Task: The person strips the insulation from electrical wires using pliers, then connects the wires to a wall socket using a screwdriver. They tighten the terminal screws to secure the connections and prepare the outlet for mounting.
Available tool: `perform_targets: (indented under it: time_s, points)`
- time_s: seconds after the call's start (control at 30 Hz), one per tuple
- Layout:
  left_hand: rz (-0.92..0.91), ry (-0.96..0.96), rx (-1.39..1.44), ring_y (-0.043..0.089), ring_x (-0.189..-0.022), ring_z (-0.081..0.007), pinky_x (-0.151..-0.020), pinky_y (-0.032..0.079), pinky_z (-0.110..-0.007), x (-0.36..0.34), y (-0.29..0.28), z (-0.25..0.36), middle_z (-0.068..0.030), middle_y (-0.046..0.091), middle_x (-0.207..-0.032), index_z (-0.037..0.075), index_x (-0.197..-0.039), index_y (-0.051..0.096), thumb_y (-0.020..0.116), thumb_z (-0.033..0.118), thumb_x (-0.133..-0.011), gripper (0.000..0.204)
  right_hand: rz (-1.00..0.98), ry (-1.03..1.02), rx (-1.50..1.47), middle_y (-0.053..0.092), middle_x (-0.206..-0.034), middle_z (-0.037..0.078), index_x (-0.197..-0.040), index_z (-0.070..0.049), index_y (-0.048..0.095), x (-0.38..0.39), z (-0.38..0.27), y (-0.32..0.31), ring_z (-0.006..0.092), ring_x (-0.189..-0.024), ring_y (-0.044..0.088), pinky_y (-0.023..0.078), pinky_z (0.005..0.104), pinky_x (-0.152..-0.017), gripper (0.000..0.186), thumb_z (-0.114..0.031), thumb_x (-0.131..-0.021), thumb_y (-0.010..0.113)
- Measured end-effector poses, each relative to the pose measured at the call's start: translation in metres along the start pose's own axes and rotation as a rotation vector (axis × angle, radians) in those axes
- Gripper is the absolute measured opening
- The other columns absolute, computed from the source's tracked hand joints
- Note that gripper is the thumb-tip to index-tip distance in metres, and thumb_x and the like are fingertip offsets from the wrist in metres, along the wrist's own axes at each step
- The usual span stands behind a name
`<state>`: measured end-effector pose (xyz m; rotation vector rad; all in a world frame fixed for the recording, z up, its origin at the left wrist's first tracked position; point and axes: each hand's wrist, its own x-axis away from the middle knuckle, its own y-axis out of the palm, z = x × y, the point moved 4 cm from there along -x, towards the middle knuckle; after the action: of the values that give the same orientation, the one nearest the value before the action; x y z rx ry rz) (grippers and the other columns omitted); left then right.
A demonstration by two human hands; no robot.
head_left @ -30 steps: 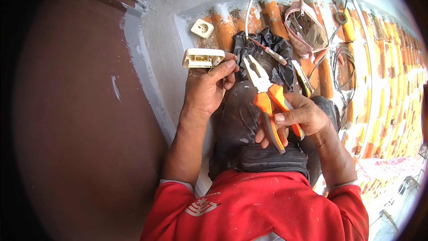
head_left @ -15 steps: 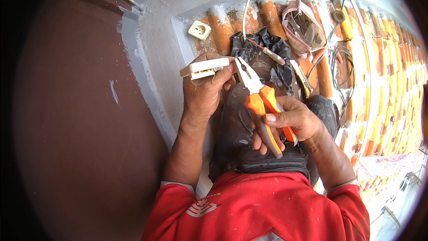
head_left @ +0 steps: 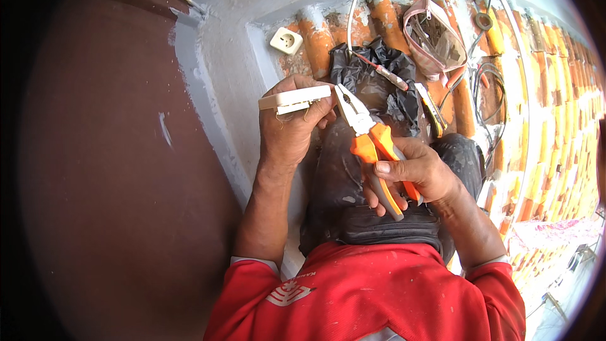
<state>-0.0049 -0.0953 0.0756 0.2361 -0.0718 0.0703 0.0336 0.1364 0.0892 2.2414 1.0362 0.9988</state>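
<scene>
The person wears a red short-sleeved shirt (head_left: 372, 293), speckled with pale paint or dust. Each sleeve ends in a thin light-grey hem, and a white emblem sits on the shirt's left chest (its shape too small to make out). Above the shirt, dark grey trousers (head_left: 353, 196) cover the legs, dusty and creased. Both forearms are bare beyond the shirt's sleeves.

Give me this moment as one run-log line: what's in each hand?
left hand: holds cream plastic fitting | right hand: grips orange-handled pliers, tip at fitting | behind: black plastic bag, white socket
</scene>
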Motion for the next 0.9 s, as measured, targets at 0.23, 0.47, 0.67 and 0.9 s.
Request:
perform_targets:
  time_s: [0.23,0.47,0.67,0.9]
  points:
    - [0.009,-0.022,-0.222,0.075,-0.075,-0.0130,-0.062,0.057,-0.026,0.005,0.006,0.017,-0.0097,0.080,-0.093,-0.004,-0.109,0.077,0.078,-0.002,-0.100,0.010,0.211,0.097,0.415,0.078,-0.091,0.006,-0.137,0.001,0.064,0.009,-0.018,0.001,0.0146,-0.076,0.076,0.057,0.0280,-0.058,0.043,-0.034,-0.113,0.072]
    - [0.038,-0.073,-0.246,0.073,-0.072,-0.0155,-0.059,0.055,-0.029,0.006,0.012,0.011,-0.0097,0.078,-0.094,-0.005,-0.114,0.075,0.075,-0.003,-0.099,0.016,0.344,-0.034,0.718,0.078,-0.088,0.008,-0.130,0.003,0.066,0.011,-0.013,0.000,0.0140,-0.069,0.073,0.056,0.0314,-0.063,0.045,-0.037,-0.112,0.073]
    - [0.083,-0.205,0.053,0.075,-0.076,-0.0188,-0.064,0.059,-0.033,-0.001,0.005,-0.008,-0.0147,0.079,-0.105,-0.003,-0.121,0.075,0.077,-0.003,-0.098,0.023,0.382,0.115,0.863,0.075,-0.085,0.009,-0.130,0.003,0.067,0.010,-0.028,0.003,0.0175,-0.077,0.076,0.058,0.0392,-0.070,0.047,-0.038,-0.109,0.077]
    - [0.096,-0.347,0.256,0.075,-0.093,-0.0209,-0.076,0.060,-0.036,-0.019,-0.018,-0.020,-0.0113,0.078,-0.117,0.008,-0.141,0.069,0.074,-0.002,-0.097,0.045,0.151,0.133,1.492,0.074,-0.086,0.027,-0.108,0.001,0.076,0.007,-0.026,-0.022,0.0489,-0.091,0.074,0.058,0.0556,-0.081,0.042,-0.040,-0.097,0.080]
